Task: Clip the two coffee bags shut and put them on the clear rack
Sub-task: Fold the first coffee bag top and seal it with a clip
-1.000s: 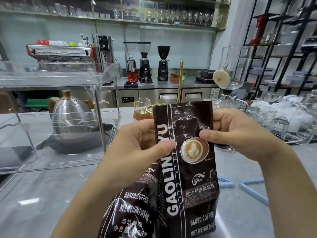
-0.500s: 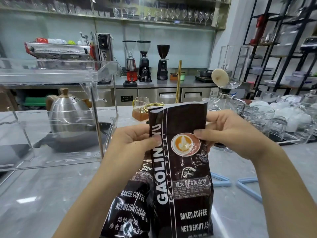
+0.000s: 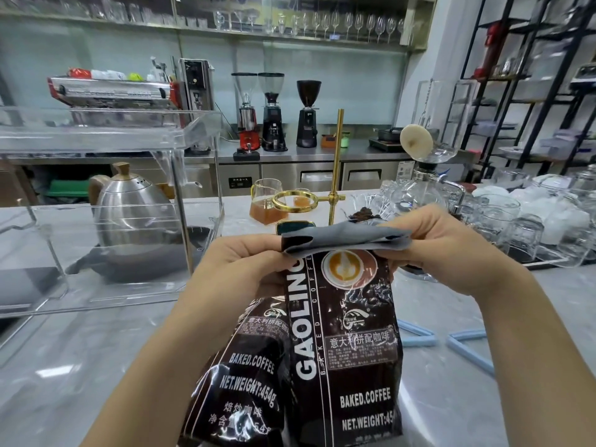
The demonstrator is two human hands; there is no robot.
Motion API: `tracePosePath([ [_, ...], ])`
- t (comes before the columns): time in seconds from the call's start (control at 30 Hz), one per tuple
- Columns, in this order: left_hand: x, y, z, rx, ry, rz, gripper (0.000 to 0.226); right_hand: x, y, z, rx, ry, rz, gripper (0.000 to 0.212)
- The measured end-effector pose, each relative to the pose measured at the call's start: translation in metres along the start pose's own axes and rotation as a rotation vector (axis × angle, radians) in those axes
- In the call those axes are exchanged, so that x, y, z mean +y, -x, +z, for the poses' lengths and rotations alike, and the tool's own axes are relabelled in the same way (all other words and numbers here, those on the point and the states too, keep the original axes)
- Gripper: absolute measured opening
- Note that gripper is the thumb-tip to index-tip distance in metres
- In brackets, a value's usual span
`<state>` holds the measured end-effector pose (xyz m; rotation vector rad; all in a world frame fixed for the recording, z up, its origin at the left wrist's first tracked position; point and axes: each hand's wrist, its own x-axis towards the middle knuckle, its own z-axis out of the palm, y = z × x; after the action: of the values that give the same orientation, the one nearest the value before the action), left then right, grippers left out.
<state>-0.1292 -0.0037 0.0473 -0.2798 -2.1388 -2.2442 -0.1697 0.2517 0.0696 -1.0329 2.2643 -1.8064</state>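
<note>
A dark brown coffee bag [image 3: 348, 343] stands upright on the marble counter in front of me. Its top is folded over toward me, showing the grey inner lining. My left hand [image 3: 238, 269] pinches the fold's left end and my right hand [image 3: 445, 253] pinches its right end. A second, similar coffee bag [image 3: 238, 375] leans behind and to the left of the first, its top hidden by my left hand. Two light blue bag clips [image 3: 416, 337] [image 3: 467, 350] lie on the counter to the right. The clear rack [image 3: 193, 130] stands at the left.
A steel kettle [image 3: 132, 208] on a dark base sits behind the rack. A gold dripper stand [image 3: 335, 175] and a glass pitcher of brown liquid [image 3: 267, 208] stand behind the bags. Many glasses and cups [image 3: 522, 227] crowd the right side.
The bag's top, upright before, is now folded down toward me, grey lining showing. Both hands moved up to the fold's ends.
</note>
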Motion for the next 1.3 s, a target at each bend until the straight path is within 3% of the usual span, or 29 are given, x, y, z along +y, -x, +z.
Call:
tracePosePath([
  [0.2,0.002,0.001,0.001,-0.009,0.016,-0.016,0.049,-0.002,0.002,-0.003,-0.088,-0.008,0.074,0.053],
  [0.27,0.004,0.000,0.003,-0.018,0.051,-0.031,0.026,-0.002,0.003,-0.007,-0.109,-0.040,0.099,0.052],
  [0.37,0.001,0.002,0.005,-0.037,-0.051,0.025,0.039,-0.003,0.005,-0.012,-0.103,-0.092,0.129,0.048],
  [0.47,-0.001,0.004,0.009,0.014,-0.066,0.059,0.018,-0.004,0.005,-0.011,-0.090,-0.057,0.142,0.039],
  [0.57,-0.003,0.005,0.014,0.091,-0.087,0.120,0.023,-0.005,0.003,-0.004,-0.026,0.040,0.118,0.021],
  [0.7,-0.002,0.007,0.023,0.107,-0.044,0.166,0.027,-0.004,-0.002,0.006,-0.032,0.030,0.142,0.028],
  [0.9,-0.012,0.004,0.030,0.140,0.028,0.055,0.020,-0.006,-0.006,0.015,-0.014,0.115,0.111,0.008],
  [1.0,-0.013,0.008,0.038,0.081,0.082,-0.040,0.004,-0.008,-0.006,0.016,-0.031,0.104,0.106,0.004],
  [1.13,-0.013,0.012,0.043,0.070,0.123,-0.029,0.013,-0.011,-0.006,0.017,-0.033,0.142,0.102,0.003],
  [1.3,-0.012,0.011,0.040,0.055,0.119,-0.007,0.007,-0.016,-0.007,0.025,-0.037,0.147,0.059,0.010],
])
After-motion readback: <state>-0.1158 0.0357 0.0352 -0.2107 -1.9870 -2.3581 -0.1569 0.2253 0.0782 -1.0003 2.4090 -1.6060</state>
